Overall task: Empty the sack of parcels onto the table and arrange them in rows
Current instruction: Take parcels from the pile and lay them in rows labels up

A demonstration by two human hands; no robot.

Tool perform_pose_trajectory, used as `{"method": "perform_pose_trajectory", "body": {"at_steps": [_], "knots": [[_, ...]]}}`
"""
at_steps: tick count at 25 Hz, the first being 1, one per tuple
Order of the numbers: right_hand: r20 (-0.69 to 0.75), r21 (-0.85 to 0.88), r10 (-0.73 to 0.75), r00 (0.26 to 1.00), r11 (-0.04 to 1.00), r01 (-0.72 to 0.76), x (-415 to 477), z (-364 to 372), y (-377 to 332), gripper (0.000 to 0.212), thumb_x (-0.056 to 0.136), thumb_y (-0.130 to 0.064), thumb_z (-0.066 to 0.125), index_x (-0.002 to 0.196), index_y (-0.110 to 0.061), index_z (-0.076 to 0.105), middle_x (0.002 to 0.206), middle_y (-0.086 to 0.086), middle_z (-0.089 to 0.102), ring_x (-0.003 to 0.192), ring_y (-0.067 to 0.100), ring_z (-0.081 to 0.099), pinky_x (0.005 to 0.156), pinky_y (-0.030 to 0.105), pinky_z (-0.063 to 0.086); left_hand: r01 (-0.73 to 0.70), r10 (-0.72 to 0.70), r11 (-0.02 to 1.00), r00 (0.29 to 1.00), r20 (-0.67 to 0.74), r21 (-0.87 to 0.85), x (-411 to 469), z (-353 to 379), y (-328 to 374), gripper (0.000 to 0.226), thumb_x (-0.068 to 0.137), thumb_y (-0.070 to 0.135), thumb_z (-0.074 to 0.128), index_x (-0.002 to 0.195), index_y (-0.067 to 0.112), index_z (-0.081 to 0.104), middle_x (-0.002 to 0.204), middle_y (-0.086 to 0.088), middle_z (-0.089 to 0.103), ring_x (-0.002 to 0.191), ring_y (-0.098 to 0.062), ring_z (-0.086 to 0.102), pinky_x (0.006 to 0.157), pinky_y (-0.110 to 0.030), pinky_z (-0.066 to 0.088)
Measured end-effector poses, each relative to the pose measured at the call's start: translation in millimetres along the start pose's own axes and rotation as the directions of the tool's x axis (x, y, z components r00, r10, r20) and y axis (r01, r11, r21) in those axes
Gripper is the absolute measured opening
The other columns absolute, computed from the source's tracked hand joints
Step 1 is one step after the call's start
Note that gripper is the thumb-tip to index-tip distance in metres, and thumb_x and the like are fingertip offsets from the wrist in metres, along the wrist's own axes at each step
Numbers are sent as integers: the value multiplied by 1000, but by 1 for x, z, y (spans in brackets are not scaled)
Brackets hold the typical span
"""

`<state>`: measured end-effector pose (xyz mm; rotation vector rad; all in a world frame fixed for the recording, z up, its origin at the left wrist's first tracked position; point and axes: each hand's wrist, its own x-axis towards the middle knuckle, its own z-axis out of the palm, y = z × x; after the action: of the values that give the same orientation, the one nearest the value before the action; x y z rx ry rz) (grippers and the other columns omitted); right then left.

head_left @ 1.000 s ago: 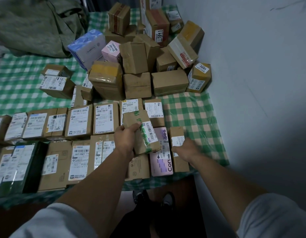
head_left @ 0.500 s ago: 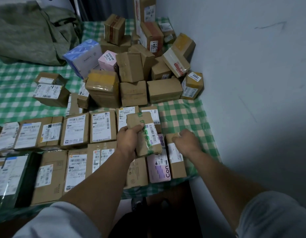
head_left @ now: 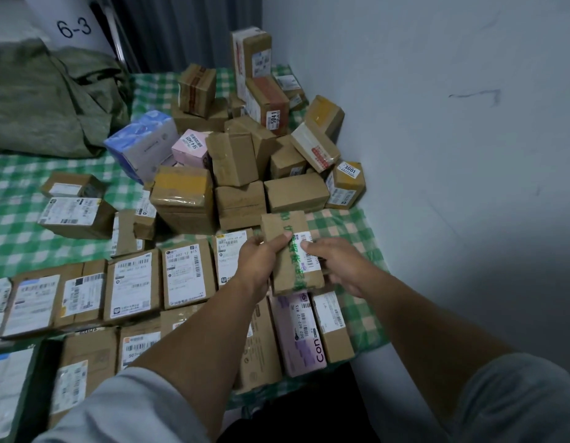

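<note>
Both of my hands hold one brown cardboard parcel (head_left: pixel 285 227) wrapped with green printed tape and bearing a white label. My left hand (head_left: pixel 261 260) grips its left edge, thumb on top. My right hand (head_left: pixel 336 263) holds its right side, fingers on the label. The parcel hovers over the right end of the far row of labelled parcels (head_left: pixel 184 273). A near row lies below it, ending in a pink box (head_left: pixel 298 334) and a narrow brown box (head_left: pixel 333 324). A jumbled pile of parcels (head_left: pixel 242 161) fills the far right corner. The green sack (head_left: pixel 47 100) lies crumpled at far left.
The table carries a green checked cloth (head_left: pixel 347 225), bare to the right of the held parcel. A grey wall (head_left: pixel 437 123) borders the table's right side. Two loose boxes (head_left: pixel 74 212) sit at left. A blue-white pack (head_left: pixel 143 145) leans on the pile.
My right hand left the narrow brown box in the near row and came up to take the taped parcel's right side. The parcel shifted slightly right and farther away.
</note>
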<state>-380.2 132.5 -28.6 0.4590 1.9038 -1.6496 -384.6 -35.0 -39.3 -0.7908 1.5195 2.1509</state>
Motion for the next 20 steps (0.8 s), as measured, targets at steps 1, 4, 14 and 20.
{"method": "perform_pose_trajectory", "body": {"at_steps": [1, 4, 14, 20], "knots": [[-31, 5, 7, 999, 1000, -7, 3, -5, -3, 43, 80, -52, 76, 104, -17, 75, 105, 1, 78, 110, 31, 69, 104, 62, 46, 8, -8, 1000, 1000, 10, 9, 3, 3, 2, 74, 72, 40, 87, 130, 5, 55, 110, -12, 75, 97, -30, 74, 86, -52, 60], [-159, 71, 19, 987, 997, -8, 21, -27, -8, 27, 93, -35, 71, 106, -11, 70, 98, 5, 79, 98, 30, 73, 95, 60, 55, 21, -17, 998, 998, -58, 57, 21, 6, 7, 60, 84, 44, 75, 129, 8, 57, 120, -7, 63, 113, -24, 61, 103, -49, 51], [-212, -61, -12, 977, 998, -1, 71, -54, -16, 27, 82, -22, 84, 98, -2, 75, 88, 13, 78, 79, 26, 77, 74, 42, 63, 51, -48, 976, 999, -19, 214, 54, 47, 3, 16, 94, 5, 61, 109, 7, 67, 98, -9, 72, 89, -22, 69, 60, -28, 53], [-213, -68, 108, 971, 990, -125, 92, -56, -3, 32, 79, -35, 81, 100, -12, 72, 85, 7, 78, 81, 27, 75, 64, 37, 57, 80, -44, 959, 990, -136, 272, 62, 33, -6, 13, 93, 2, 58, 85, 6, 67, 89, -14, 70, 84, -28, 66, 78, -45, 56]]}}
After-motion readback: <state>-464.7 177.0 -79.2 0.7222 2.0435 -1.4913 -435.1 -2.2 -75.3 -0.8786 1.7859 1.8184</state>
